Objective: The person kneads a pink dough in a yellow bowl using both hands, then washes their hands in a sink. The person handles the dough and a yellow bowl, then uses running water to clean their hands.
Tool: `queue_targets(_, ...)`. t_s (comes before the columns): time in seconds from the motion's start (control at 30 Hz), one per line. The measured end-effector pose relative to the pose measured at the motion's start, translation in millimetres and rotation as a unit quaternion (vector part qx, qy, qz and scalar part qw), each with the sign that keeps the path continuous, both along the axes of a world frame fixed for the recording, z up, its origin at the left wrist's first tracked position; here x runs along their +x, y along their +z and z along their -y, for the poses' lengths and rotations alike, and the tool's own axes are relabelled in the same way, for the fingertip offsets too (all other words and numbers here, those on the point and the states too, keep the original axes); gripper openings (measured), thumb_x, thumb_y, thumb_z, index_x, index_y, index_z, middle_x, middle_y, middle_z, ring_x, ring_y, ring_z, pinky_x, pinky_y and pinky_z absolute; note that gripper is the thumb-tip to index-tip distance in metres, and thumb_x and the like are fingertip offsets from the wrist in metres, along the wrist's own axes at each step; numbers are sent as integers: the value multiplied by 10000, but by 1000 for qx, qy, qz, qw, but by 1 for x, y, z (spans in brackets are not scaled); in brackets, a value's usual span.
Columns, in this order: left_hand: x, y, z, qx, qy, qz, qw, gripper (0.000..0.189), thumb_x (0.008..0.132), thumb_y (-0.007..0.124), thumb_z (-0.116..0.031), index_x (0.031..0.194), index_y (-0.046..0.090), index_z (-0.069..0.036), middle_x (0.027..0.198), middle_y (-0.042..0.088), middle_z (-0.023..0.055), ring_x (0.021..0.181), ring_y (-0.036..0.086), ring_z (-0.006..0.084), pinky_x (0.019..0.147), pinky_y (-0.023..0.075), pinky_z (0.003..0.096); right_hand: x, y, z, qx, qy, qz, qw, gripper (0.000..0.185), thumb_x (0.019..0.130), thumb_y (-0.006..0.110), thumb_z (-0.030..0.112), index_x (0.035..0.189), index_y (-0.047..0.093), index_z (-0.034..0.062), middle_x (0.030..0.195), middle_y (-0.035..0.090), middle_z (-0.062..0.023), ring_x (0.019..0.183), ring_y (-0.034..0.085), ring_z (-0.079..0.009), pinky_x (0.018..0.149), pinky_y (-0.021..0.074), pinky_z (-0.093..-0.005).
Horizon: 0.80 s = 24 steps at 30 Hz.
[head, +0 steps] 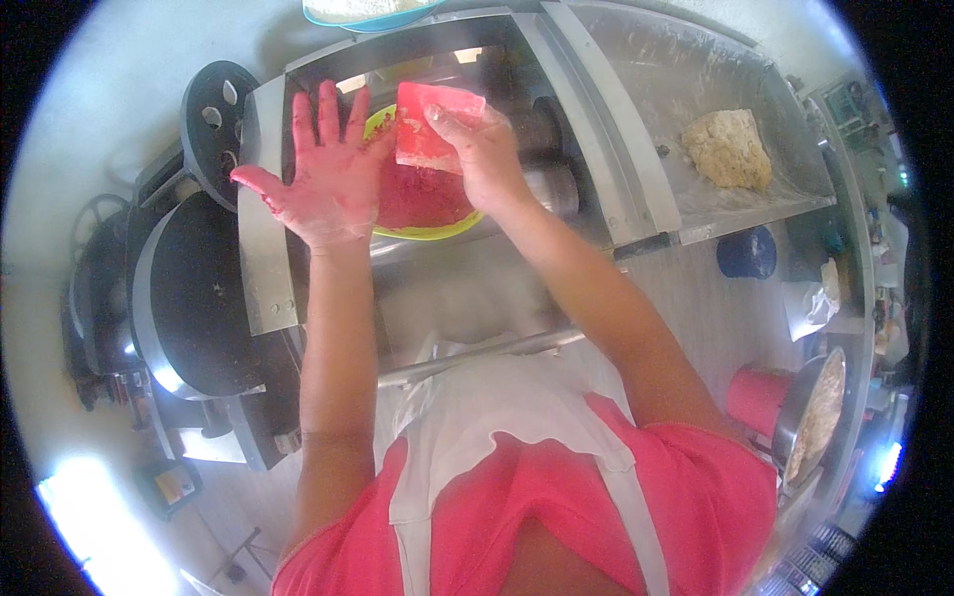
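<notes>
My left hand (328, 179) is raised with its palm towards me and its fingers spread, holding nothing. Red paste or powder stains its fingers and palm. Between thumb and fingers, my right hand (488, 153) grips a flat red dough scraper (432, 123) with pale residue along its lower edge. Below the two hands, a yellow-green bowl (428, 233) holds a crumbly red mixture (425, 197). The hands and scraper hide part of the bowl, which sits inside a metal-framed machine (264, 253) with dark rollers.
A lump of pale dough (727, 149) rests on the floury metal tray (641, 74) at right. Large black wheels (209, 298) flank the machine at left. A blue basin (395, 21) of white powder is at the top. A metal bowl of dough (816, 417) stands at lower right.
</notes>
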<state>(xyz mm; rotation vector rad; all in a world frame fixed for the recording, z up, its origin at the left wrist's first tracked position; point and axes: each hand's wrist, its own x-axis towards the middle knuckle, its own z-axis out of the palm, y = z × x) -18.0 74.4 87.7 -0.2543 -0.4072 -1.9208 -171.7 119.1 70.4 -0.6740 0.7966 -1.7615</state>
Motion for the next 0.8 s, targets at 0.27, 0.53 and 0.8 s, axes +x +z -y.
queue_targets(0.27,-3,3,-11,53,122,97,986,1096,654,552,-844,1421,319,-97,1562,188,123,1436,120,405,1101,78,709,6,-9,4,-16,-68,22,997,206,901,654,80,1090,620,4,1029,678,-94,908,670,-160,796,561,-307)
queue_targets(0.53,-19,-8,-5,82,135,85,984,1280,632,512,-881,1534,-56,-173,1610,-47,72,1460,-45,399,1093,45,721,27,-23,1,-17,-91,53,994,209,912,644,83,1107,626,9,1040,673,-85,927,654,-160,825,543,-306)
queue_targets(0.8,-19,3,-25,27,197,205,958,1101,678,462,-881,1508,234,-195,1556,206,66,1412,175,402,1083,165,700,-1,-19,-6,4,-50,-192,980,229,915,617,95,1120,657,2,995,699,-105,842,672,-157,779,537,-264)
